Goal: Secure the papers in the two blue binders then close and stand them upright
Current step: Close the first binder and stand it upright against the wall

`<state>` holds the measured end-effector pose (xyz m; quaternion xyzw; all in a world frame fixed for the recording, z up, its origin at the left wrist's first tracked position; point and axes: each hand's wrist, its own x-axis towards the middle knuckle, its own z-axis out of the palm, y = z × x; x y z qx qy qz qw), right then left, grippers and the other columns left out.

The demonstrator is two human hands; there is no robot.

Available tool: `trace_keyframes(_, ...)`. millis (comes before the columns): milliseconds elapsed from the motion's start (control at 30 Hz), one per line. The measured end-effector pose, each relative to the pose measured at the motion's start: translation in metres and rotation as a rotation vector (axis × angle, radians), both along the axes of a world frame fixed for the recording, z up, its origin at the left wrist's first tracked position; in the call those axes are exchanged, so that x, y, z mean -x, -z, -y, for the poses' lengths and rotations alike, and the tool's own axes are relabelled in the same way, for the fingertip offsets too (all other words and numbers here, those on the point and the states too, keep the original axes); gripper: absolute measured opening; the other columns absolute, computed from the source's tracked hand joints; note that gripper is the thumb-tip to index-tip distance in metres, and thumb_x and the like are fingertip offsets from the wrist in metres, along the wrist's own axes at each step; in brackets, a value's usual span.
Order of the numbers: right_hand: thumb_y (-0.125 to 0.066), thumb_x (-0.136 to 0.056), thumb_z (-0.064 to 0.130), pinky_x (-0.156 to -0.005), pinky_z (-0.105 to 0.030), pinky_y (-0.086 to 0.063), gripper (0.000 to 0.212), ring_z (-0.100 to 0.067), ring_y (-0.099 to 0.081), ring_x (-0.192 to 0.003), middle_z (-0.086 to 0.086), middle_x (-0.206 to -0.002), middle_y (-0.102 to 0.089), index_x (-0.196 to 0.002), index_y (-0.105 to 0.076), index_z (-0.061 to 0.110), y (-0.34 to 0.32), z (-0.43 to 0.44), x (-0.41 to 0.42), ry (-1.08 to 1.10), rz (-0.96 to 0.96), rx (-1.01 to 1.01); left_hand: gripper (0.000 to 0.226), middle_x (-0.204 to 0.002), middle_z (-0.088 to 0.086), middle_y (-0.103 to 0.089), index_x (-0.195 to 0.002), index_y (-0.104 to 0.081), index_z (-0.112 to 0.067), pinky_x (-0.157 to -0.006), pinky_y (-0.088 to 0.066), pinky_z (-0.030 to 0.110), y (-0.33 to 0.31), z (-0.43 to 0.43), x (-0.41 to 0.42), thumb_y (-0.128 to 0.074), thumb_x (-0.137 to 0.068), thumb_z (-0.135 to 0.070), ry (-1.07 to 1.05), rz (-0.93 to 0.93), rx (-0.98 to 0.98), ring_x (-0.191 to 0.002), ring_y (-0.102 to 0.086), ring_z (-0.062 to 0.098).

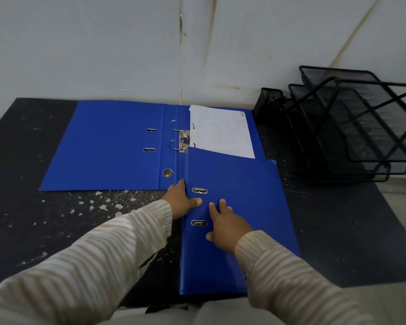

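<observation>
Closed blue binder [237, 221] flat on dark table [33, 207], near front edge, far end overlapping open blue binder [108, 146]. Left hand [182, 200] gripping closed binder's spine edge, thumb on cover. Right hand [227, 224] flat on cover, fingers spread, gripping nothing. 2 metal slots in cover between hands. Open binder against wall [103, 43], rings [175, 137] apart, papers [220, 132] on right half; print too faint to read. No labels legible. Black mesh tray rack [352, 127] at right, well apart. Bare tabletop at left.
</observation>
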<state>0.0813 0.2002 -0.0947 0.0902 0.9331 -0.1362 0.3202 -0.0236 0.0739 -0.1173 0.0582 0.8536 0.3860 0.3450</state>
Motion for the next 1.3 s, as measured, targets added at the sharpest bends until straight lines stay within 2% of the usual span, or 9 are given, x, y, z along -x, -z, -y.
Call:
trace_keyframes(167,-0.053,-0.092,0.032,-0.108,-0.042,-0.036,0.08,-0.029,-0.007,-0.146,-0.006,-0.159,0.013,-0.15,0.002,0.021,0.0,0.0,-0.001,-0.011,-0.017,-0.02,0.056,-0.134,0.013,-0.049,-0.132,-0.042,-0.013,-0.098,-0.048,0.046,-0.003,-0.005,-0.007,-0.068,-0.084,-0.028,-0.032,-0.017,0.012,-0.116,-0.054,0.032)
trace_keyframes(267,-0.054,-0.091,0.033,-0.105,-0.041,-0.038,0.08,-0.029,-0.011,-0.145,-0.006,-0.159,0.01,-0.15,-0.001,0.021,-0.001,-0.002,-0.002,-0.007,-0.047,-0.011,0.051,-0.131,0.014,-0.05,-0.129,-0.042,-0.01,-0.091,-0.052,0.046,-0.008,-0.008,-0.003,-0.06,-0.089,-0.035,-0.056,0.029,0.044,-0.111,-0.056,0.033)
trace_keyframes(400,-0.056,-0.09,0.035,-0.105,-0.039,-0.037,0.07,-0.026,-0.02,-0.141,-0.006,-0.156,-0.01,-0.146,-0.02,0.015,-0.002,-0.002,0.0,0.094,-0.149,0.111,0.052,-0.129,0.017,-0.051,-0.128,-0.044,-0.007,-0.086,-0.054,0.046,-0.013,-0.011,0.004,-0.046,-0.094,-0.046,-0.05,0.032,0.114,-0.107,-0.057,0.034)
trace_keyframes(500,-0.064,-0.086,0.031,-0.112,-0.039,-0.03,0.066,-0.022,-0.014,-0.144,-0.001,-0.159,-0.007,-0.141,-0.03,0.016,-0.003,-0.005,0.003,0.195,-0.203,0.232,0.054,-0.13,0.016,-0.052,-0.128,-0.045,-0.006,-0.086,-0.053,0.044,-0.014,-0.015,0.008,-0.048,-0.093,-0.046,-0.047,0.028,0.145,-0.111,-0.056,0.034)
trace_keyframes(600,-0.065,-0.085,0.029,-0.117,-0.038,-0.02,0.073,-0.018,-0.004,-0.147,0.002,-0.16,-0.001,-0.145,-0.025,0.019,0.0,-0.013,0.003,0.186,-0.217,0.268,0.054,-0.126,0.015,-0.056,-0.128,-0.046,-0.005,-0.084,-0.051,0.038,-0.018,-0.018,0.012,-0.051,-0.092,-0.046,0.032,-0.009,0.236,-0.104,-0.058,0.03)
trace_keyframes(733,-0.061,-0.088,0.032,-0.115,-0.036,-0.02,0.079,-0.016,0.001,-0.147,0.004,-0.16,0.005,-0.149,-0.011,0.021,0.004,-0.015,0.002,0.116,-0.191,0.231,0.053,-0.122,0.013,-0.06,-0.126,-0.05,-0.005,-0.085,-0.051,0.037,-0.018,-0.021,0.018,-0.055,-0.091,-0.044,0.082,-0.034,0.298,-0.106,-0.06,0.03)
trace_keyframes(900,-0.062,-0.088,0.031,-0.11,-0.035,-0.029,0.077,-0.019,-0.004,-0.146,0.004,-0.159,0.001,-0.148,-0.016,0.019,0.002,-0.012,0.006,0.097,-0.194,0.183,0.063,-0.125,0.01,-0.058,-0.128,-0.046,-0.008,-0.083,-0.048,0.032,-0.023,-0.022,0.026,-0.064,-0.083,-0.048,0.114,-0.081,0.351,-0.108,-0.059,0.027)
trace_keyframes(1067,-0.064,-0.086,0.03,-0.106,-0.038,-0.036,0.073,-0.021,-0.013,-0.145,0.001,-0.158,-0.007,-0.145,-0.022,0.016,-0.001,-0.011,0.009,0.075,-0.183,0.142,0.067,-0.128,0.01,-0.055,-0.129,-0.044,-0.007,-0.092,-0.048,0.034,-0.028,-0.026,0.032,-0.066,-0.081,-0.048,0.196,-0.109,0.394,-0.113,-0.056,0.027)
trace_keyframes(1300,-0.063,-0.087,0.031,-0.109,-0.039,-0.034,0.078,-0.022,-0.009,-0.146,0.001,-0.16,0.0,-0.148,-0.016,0.018,0.0,-0.012,0.011,0.065,-0.167,0.126,0.075,-0.13,0.01,-0.053,-0.132,-0.038,-0.008,-0.077,-0.042,0.03,-0.024,-0.027,0.039,-0.071,-0.078,-0.048,0.155,-0.056,0.381,-0.116,-0.053,0.028)
